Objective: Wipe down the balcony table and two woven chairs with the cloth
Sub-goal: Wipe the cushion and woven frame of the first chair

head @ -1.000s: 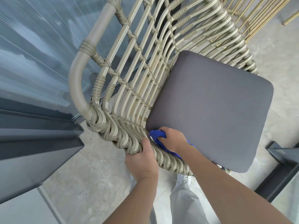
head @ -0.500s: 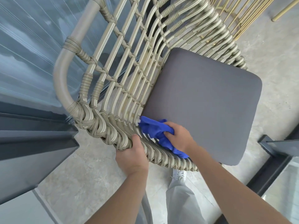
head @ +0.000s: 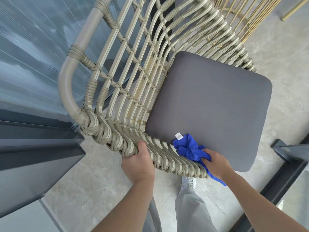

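Note:
A beige woven chair (head: 117, 84) fills the head view, seen from above, with a dark grey seat cushion (head: 214, 104) in it. My left hand (head: 138, 163) grips the chair's woven front rim, thumb on top. My right hand (head: 217, 163) holds a bunched blue cloth (head: 189, 148) against the rim at the cushion's near corner. A small white tag shows on the cloth. The table is out of view.
Glass balustrade panels (head: 33, 56) and a dark metal rail (head: 33, 144) run along the left. Gold metal rods (head: 247, 17) stand behind the chair at the top right. A dark frame (head: 287, 166) lies at the right on the stone floor (head: 100, 190). My leg and shoe are below the chair.
My right hand has slid the blue cloth to the right along the front rim, away from my left hand. The left hand keeps its grip on the rim.

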